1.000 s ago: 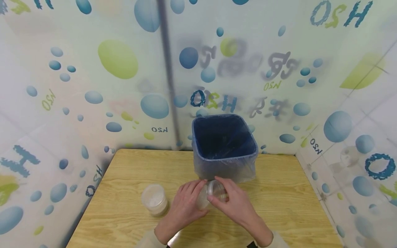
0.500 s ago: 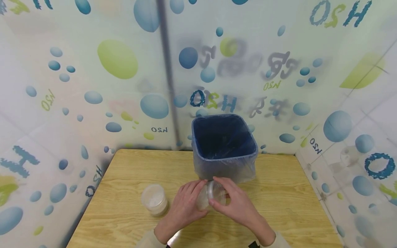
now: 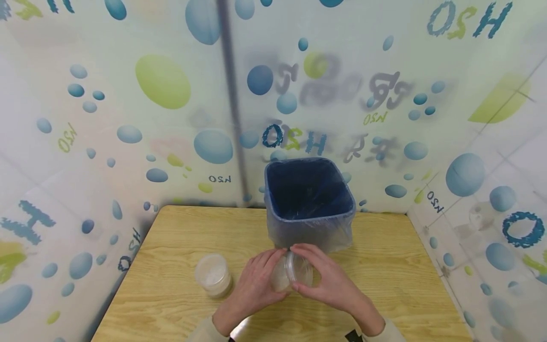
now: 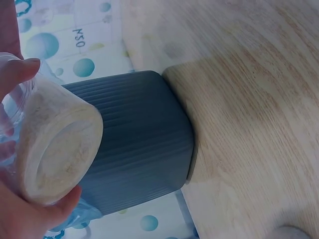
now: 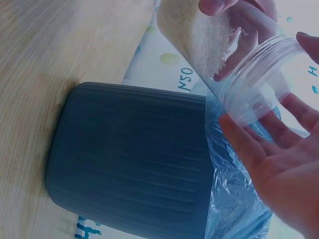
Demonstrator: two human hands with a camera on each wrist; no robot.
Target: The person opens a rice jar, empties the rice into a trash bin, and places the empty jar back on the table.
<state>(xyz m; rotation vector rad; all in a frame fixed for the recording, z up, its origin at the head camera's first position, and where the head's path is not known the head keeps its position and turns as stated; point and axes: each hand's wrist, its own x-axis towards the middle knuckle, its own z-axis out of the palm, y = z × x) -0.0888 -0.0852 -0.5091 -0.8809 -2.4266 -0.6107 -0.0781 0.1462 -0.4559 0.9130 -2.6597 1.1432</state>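
A clear plastic jar (image 5: 197, 42), partly filled with white, rice-like grains, is held tilted above the table. My left hand (image 3: 255, 280) grips its body, and the jar's base (image 4: 67, 154) faces the left wrist camera. At its other end is a clear screw lid (image 5: 259, 79). My right hand (image 3: 329, 280) holds that lid between thumb and fingers; in the right wrist view the fingers lie under its edge. A second clear jar (image 3: 212, 275) with pale contents stands upright on the table, left of my left hand.
Just beyond my hands stands a dark blue bin (image 3: 309, 190), its rim covered by a thin plastic bag (image 5: 234, 184). The wooden table (image 3: 171, 237) reaches a patterned curtain (image 3: 171, 118) at the back and sides.
My right hand has turned slightly around the lid, its wrist shifting a little right and down. My left hand and the jar have stayed nearly still.
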